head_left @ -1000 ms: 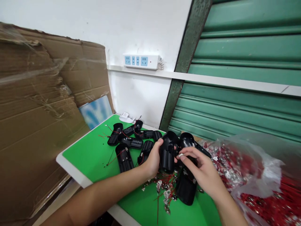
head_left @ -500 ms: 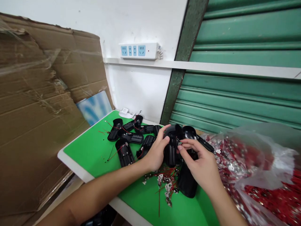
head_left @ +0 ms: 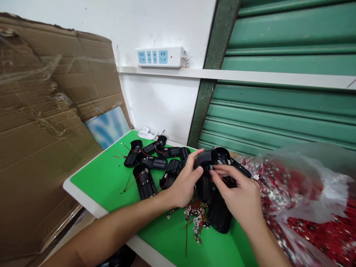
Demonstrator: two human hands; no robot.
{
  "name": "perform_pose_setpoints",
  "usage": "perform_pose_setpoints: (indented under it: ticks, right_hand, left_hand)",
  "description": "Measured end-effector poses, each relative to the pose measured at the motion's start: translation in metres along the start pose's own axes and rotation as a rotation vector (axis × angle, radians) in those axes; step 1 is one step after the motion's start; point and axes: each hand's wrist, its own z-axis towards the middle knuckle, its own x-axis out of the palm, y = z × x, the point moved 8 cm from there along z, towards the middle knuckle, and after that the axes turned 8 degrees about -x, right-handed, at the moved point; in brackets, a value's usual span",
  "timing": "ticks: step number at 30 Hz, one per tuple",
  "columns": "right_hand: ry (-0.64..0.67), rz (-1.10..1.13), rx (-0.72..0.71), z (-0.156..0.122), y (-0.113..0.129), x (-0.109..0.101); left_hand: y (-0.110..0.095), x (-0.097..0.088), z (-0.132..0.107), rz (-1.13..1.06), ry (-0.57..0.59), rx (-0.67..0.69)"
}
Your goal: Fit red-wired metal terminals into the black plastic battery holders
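My left hand [head_left: 183, 183] grips a black plastic housing [head_left: 204, 163] above the green table [head_left: 111, 178], thumb and fingers wrapped round its side. My right hand [head_left: 236, 194] pinches a small metal contact with a red wire at the housing's open face. Under my hands lies a loose heap of red-wired metal contacts [head_left: 196, 218] and another black housing [head_left: 219, 217]. Several black housings with red wires [head_left: 151, 165] lie further left on the table.
A clear plastic bag [head_left: 303, 196] full of red wires and metal contacts fills the right side. Taped cardboard [head_left: 47, 118] leans at the left. A white power strip [head_left: 160, 56] hangs on the wall beside a green roller shutter [head_left: 283, 100]. The table's white edge [head_left: 91, 209] runs near my left forearm.
My hands and the housing have drifted slightly up and left in view. My right fingers have moved in closer onto the housing's open face with the small contact.
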Motion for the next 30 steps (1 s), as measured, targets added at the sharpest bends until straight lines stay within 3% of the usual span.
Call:
perform_pose_setpoints:
  ticks: [3, 10, 15, 20, 30]
  right_hand:
    - [-0.01, 0.001, 0.004, 0.0, 0.002, -0.001]
    - [-0.01, 0.105, 0.207, -0.003, -0.012, 0.003]
    - [-0.026, 0.041, 0.181, -0.002, -0.008, -0.001]
    - [-0.029, 0.117, 0.256, -0.002, -0.013, -0.001]
    - [-0.088, 0.095, 0.278, -0.004, -0.008, -0.002]
  left_hand:
    - [0.0, 0.0, -0.001, 0.028, -0.005, 0.015]
    - [-0.003, 0.004, -0.004, 0.085, 0.032, 0.033]
    - [-0.003, 0.009, -0.004, 0.066, 0.081, 0.041]
    - [0.0, 0.014, -0.006, 0.073, 0.109, 0.001]
    - [0.002, 0.014, -0.006, 0.081, 0.102, 0.022]
